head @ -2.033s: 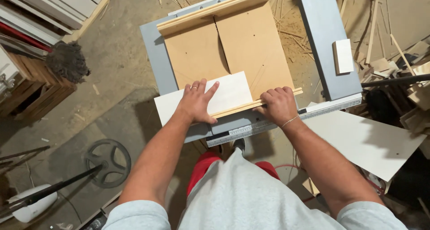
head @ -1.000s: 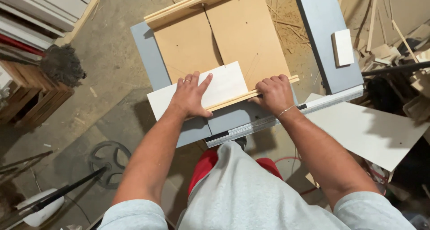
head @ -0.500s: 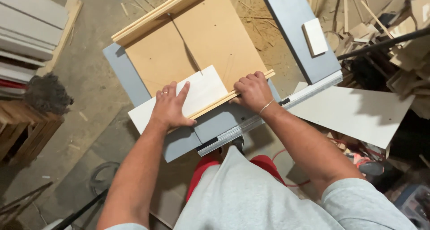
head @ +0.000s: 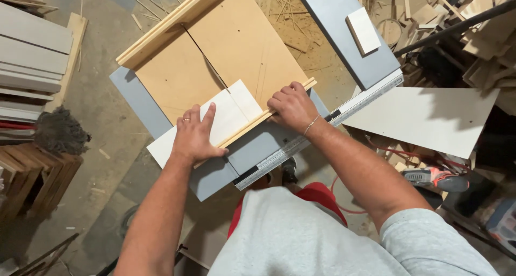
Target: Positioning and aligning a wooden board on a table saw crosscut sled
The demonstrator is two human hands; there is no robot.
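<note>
The flat white rectangular panel lies on my brown fibreboard sled, against the pale wooden fence strip along the sled's near edge, over the grey saw table. My left hand presses flat on the panel's near left part, fingers spread and released. My right hand is clenched over the fence strip near its right end. A small white block sits at the table's far right corner, and a large white board lies beyond its right edge
</note>
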